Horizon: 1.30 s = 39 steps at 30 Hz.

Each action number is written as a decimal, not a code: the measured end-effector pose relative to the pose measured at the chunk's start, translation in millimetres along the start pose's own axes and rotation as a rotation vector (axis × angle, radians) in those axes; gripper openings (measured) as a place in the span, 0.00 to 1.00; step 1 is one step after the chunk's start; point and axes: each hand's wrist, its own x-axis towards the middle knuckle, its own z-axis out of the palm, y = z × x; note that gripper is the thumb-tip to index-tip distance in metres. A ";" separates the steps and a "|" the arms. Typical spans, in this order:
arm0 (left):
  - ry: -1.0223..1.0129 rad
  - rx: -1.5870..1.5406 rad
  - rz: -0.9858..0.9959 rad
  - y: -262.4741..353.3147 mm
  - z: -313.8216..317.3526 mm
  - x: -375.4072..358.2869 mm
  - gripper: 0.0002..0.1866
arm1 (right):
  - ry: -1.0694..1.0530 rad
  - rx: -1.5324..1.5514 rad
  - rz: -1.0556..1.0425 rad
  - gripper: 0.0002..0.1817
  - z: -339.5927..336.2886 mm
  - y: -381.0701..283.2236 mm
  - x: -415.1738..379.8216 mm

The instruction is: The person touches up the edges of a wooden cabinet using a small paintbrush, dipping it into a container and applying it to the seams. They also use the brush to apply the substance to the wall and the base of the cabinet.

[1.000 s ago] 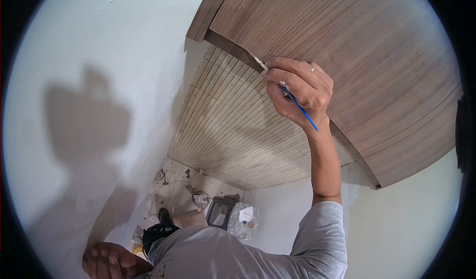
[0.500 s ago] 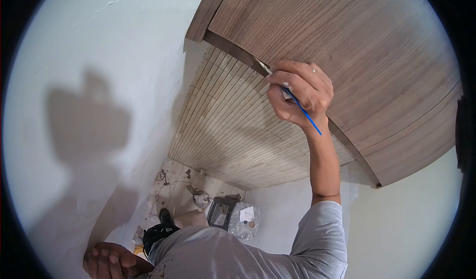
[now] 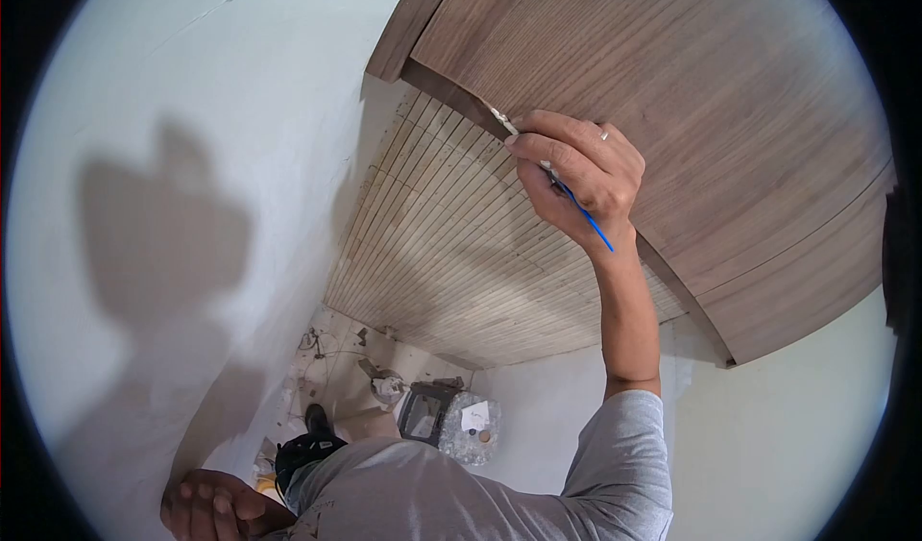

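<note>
A thin brush with a blue handle (image 3: 594,229) is pinched in the fingers of my right hand (image 3: 581,171), which wears a ring. Its pale tip points up and left, at the lower edge of a brown wood-grain panel (image 3: 672,89). The hand's upper fingers lie against or very near that edge. At the bottom left, my left hand (image 3: 213,505) is held with its fingers curled in, beside the white wall (image 3: 144,397); whether anything is inside it is hidden.
Below the panel is a surface of narrow pale strips (image 3: 451,243). On the floor far below are a dark-framed box (image 3: 423,413), a plastic-wrapped item (image 3: 471,430) with a paper on it, and scattered debris. A pale wall (image 3: 778,416) stands at the right.
The brush and its tip have shifted slightly up and left along the panel edge, with my right fingers closing in more around it. My left hand has stayed in place.
</note>
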 end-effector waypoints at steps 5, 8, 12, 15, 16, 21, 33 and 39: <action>-0.017 -0.026 0.025 -4.7 -2.2 -5.9 0.12 | -0.021 -0.003 0.005 0.17 -2.2 -0.5 0.9; -0.063 -0.034 0.020 -5.3 -8.9 -11.3 0.12 | -0.019 -0.003 0.015 0.17 -2.5 -1.2 0.2; -0.081 -0.019 0.026 -6.0 -11.6 -16.7 0.13 | 0.001 0.024 0.016 0.15 -3.0 -1.6 2.0; -0.118 -0.036 0.021 -12.0 -22.1 -39.1 0.14 | 0.005 0.043 0.031 0.15 -3.7 -1.8 0.5; -0.130 -0.038 0.019 -12.7 -23.3 -39.3 0.14 | 0.002 0.056 0.038 0.15 -4.9 -1.7 0.0; -0.083 -0.021 0.024 -6.7 -11.1 -15.0 0.14 | 0.026 0.088 0.042 0.15 -5.0 -1.8 -1.9; 0.077 0.008 0.007 -1.4 7.1 -4.3 0.11 | 0.014 0.032 0.014 0.16 -1.6 -1.5 0.6; 0.077 0.033 0.008 -1.4 7.9 -2.7 0.12 | 0.021 0.033 0.023 0.14 -1.9 -1.2 -1.2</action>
